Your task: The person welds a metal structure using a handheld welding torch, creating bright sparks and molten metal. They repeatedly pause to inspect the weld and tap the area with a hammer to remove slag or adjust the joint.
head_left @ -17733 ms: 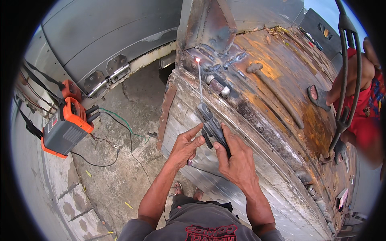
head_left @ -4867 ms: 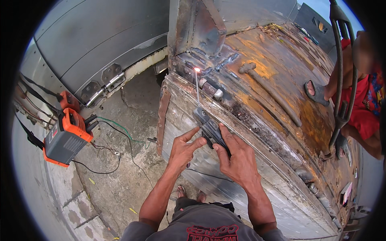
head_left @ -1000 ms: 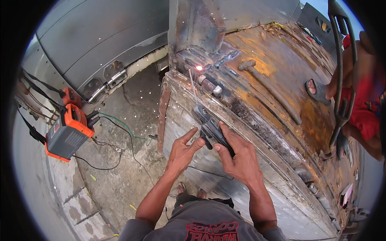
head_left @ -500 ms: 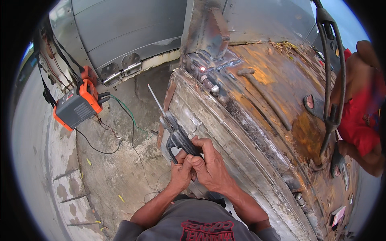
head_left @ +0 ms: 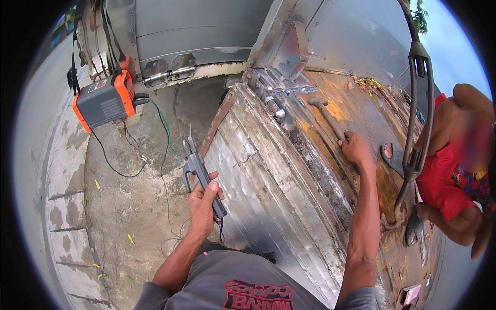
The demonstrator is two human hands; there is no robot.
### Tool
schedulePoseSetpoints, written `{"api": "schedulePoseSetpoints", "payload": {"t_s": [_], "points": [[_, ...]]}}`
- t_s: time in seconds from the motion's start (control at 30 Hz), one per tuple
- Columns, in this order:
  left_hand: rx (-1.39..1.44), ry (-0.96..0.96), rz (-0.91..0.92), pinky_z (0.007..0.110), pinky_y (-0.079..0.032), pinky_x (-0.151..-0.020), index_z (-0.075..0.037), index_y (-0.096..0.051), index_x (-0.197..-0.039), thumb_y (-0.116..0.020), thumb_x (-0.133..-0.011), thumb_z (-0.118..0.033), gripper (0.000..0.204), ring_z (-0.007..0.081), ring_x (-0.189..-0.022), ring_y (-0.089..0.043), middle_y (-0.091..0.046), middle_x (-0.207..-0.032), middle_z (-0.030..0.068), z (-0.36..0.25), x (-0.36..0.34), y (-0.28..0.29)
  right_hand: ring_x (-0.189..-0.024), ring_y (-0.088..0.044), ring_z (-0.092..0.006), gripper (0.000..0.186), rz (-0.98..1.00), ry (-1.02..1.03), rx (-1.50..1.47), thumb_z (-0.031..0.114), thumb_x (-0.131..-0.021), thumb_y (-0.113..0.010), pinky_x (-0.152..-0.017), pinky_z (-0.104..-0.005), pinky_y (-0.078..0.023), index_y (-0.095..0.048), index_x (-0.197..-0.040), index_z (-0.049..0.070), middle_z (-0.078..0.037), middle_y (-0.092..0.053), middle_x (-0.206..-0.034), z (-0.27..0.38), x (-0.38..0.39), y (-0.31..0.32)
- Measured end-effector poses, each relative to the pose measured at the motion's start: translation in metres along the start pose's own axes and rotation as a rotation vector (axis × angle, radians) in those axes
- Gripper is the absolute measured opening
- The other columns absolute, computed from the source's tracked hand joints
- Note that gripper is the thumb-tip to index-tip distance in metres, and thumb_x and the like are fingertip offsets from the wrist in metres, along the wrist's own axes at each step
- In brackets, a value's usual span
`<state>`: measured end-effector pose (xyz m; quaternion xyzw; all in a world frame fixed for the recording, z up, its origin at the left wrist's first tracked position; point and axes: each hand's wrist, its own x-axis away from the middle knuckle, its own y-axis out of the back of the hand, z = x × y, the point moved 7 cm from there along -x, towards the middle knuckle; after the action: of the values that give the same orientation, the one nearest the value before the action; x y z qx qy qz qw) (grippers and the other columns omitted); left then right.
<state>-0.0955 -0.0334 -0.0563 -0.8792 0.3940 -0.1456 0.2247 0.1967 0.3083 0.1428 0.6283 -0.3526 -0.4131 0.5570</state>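
My left hand [head_left: 202, 206] is closed around a black electrode holder [head_left: 199, 169], which points away from me over the concrete ground. A thin welding electrode [head_left: 190, 130] sticks out of its jaws. Farther right, my right hand [head_left: 357, 150] has its fingers round the handle of a rusty hammer [head_left: 330, 120]. The hammer lies on the rusty metal bed [head_left: 330, 85], its head toward the far side. Beyond the hammer head, a small spot of weld [head_left: 269, 89] glows near the foot of an upright metal post [head_left: 295, 51]. Next to it is a short pipe-like hinge piece [head_left: 276, 111].
An orange-and-grey welding machine [head_left: 106, 103] hangs by straps at the far left, with cables [head_left: 166, 124] trailing down. A turnbuckle [head_left: 419, 103] stands at the right. Behind it a person in red [head_left: 439, 175] squats on the bed. A worn metal side panel [head_left: 279, 186] slopes below me.
My right hand has left the electrode holder and taken hold of the hammer's handle. My left hand keeps the holder, now lower and farther left. The view has shifted.
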Motion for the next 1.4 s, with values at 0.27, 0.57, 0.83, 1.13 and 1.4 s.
{"api": "schedulePoseSetpoints", "payload": {"t_s": [0.27, 0.57, 0.83, 1.13, 1.4], "points": [[-0.045, 0.045, -0.139, 0.025, -0.043, -0.074, 0.002, -0.066, -0.134, -0.074, -0.104, -0.032, 0.046, 0.0072, -0.079, -0.057, -0.065, -0.085, 0.0003, 0.003, 0.012, 0.043, -0.070, -0.067, -0.0345, 0.049, -0.180, -0.079, -0.310, 0.043, -0.112, -0.056, -0.071, -0.0490, -0.054, -0.063, -0.107, -0.005, -0.018, -0.068, -0.081, 0.029, 0.002, 0.010], [-0.187, -0.035, -0.081, 0.024, -0.043, -0.066, 0.002, -0.065, -0.137, -0.073, -0.105, -0.027, 0.044, 0.0042, -0.073, -0.057, -0.063, -0.081, -0.0020, -0.009, 0.007, 0.043, -0.075, -0.062, -0.0174, 0.057, -0.392, 0.491, -0.256, 0.037, -0.116, -0.051, -0.069, -0.0377, -0.056, -0.039, -0.170, 0.025, -0.007, -0.061, -0.089, 0.154, -0.048, -0.016], [-0.225, -0.081, -0.054, 0.025, -0.045, -0.068, 0.003, -0.065, -0.137, -0.073, -0.104, -0.026, 0.044, 0.0064, -0.075, -0.058, -0.064, -0.083, -0.0021, 0.001, -0.003, 0.044, -0.089, -0.067, -0.0289, 0.063, -0.112, 0.166, -0.974, 0.021, -0.115, -0.050, -0.080, -0.0434, -0.057, -0.029, -0.174, 0.019, -0.017, -0.067, -0.103, 0.200, -0.025, 0.053], [-0.255, -0.071, -0.025, 0.025, -0.046, -0.068, 0.004, -0.066, -0.138, -0.075, -0.104, -0.029, 0.048, 0.0064, -0.076, -0.061, -0.067, -0.083, -0.0007, -0.007, -0.011, 0.027, -0.075, -0.069, -0.0299, 0.066, -0.253, 0.247, -0.546, 0.026, -0.116, -0.048, -0.081, -0.0494, -0.060, -0.020, -0.176, 0.023, -0.016, -0.069, -0.093, 0.223, -0.037, 0.030], [-0.243, -0.095, -0.108, 0.025, -0.047, -0.067, 0.004, -0.066, -0.138, -0.075, -0.104, -0.029, 0.049, 0.0067, -0.073, -0.061, -0.065, -0.081, -0.0008, -0.014, 0.003, 0.052, -0.100, -0.074, -0.0514, 0.067, -0.181, 0.157, -0.658, 0.029, -0.114, -0.047, -0.097, -0.0559, -0.055, -0.021, -0.175, 0.019, -0.034, -0.074, -0.119, 0.234, -0.038, 0.047]]}}
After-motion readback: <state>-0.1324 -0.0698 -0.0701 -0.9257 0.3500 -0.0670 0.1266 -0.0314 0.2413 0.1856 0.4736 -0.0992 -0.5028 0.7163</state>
